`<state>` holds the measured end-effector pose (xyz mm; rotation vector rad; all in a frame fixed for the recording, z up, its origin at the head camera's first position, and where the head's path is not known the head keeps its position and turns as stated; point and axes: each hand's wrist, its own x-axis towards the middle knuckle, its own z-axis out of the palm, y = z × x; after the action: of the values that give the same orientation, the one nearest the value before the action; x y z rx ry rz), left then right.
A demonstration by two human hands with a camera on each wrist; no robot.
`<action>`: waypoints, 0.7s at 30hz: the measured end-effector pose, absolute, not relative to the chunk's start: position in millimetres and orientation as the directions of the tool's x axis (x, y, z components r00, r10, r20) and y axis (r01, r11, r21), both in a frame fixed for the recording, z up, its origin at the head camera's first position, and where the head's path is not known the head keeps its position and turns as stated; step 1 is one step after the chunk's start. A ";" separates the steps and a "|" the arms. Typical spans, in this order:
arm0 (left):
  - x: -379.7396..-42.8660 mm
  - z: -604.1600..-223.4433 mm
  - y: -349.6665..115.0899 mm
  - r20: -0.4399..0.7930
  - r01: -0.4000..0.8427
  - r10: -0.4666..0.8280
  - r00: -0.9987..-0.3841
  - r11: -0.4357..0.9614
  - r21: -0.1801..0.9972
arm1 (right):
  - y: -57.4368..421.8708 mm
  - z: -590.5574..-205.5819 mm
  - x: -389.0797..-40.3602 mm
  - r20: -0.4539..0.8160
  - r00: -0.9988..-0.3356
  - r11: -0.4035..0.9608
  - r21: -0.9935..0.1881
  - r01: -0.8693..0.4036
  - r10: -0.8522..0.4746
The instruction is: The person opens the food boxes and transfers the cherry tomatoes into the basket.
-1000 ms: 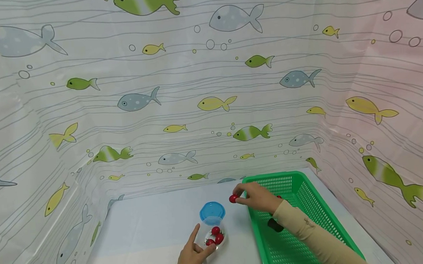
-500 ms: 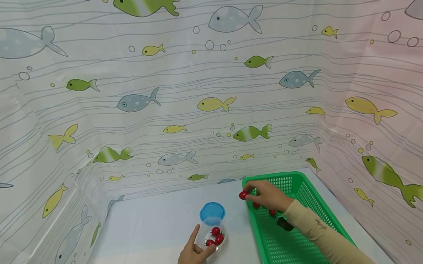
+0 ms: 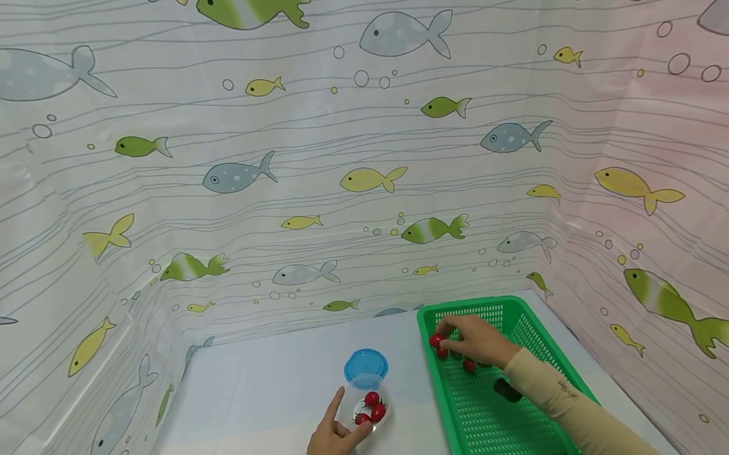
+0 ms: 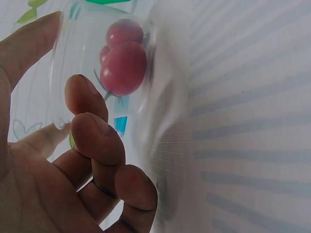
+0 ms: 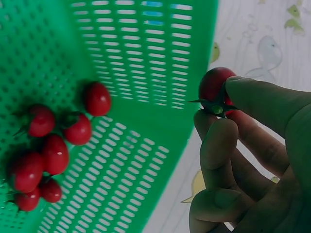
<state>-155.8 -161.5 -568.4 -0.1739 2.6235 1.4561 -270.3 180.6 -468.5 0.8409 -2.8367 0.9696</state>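
Observation:
My right hand [image 3: 478,341] pinches a red cherry tomato [image 5: 216,85] with a green calyx between thumb and fingertips, over the left side of a green basket [image 3: 441,395]. Several cherry tomatoes [image 5: 56,154] lie in that basket, partly hidden by the hand in the head view. On the table my left hand [image 3: 332,436] holds a clear plastic container [image 4: 80,53] between thumb and fingers. Inside the container are 3 cherry tomatoes [image 3: 378,412]. A round blue lid [image 3: 366,363] lies just beyond it.
A white tabletop [image 3: 249,385] carries the basket on the right. Fish-printed sheeting [image 3: 313,135] walls in the back and both sides. Below the right wrist shows a small dark device [image 3: 507,390], which overlaps the basket in the head view.
My right hand has carried the pinched tomato rightward from beside the basket to over its left side. The dark device moved along with the wrist. The left hand and the container stayed put.

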 end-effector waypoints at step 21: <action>-155.9 -564.8 -159.7 -0.172 -0.168 -0.042 -0.984 0.533 0.830 | 195.5 -512.7 -271.3 0.134 -0.849 0.709 -0.493 -0.505 -0.511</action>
<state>-155.9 -159.7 -564.8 -0.1818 2.6337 1.4473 -271.3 195.5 -512.7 0.8664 -2.9156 0.8345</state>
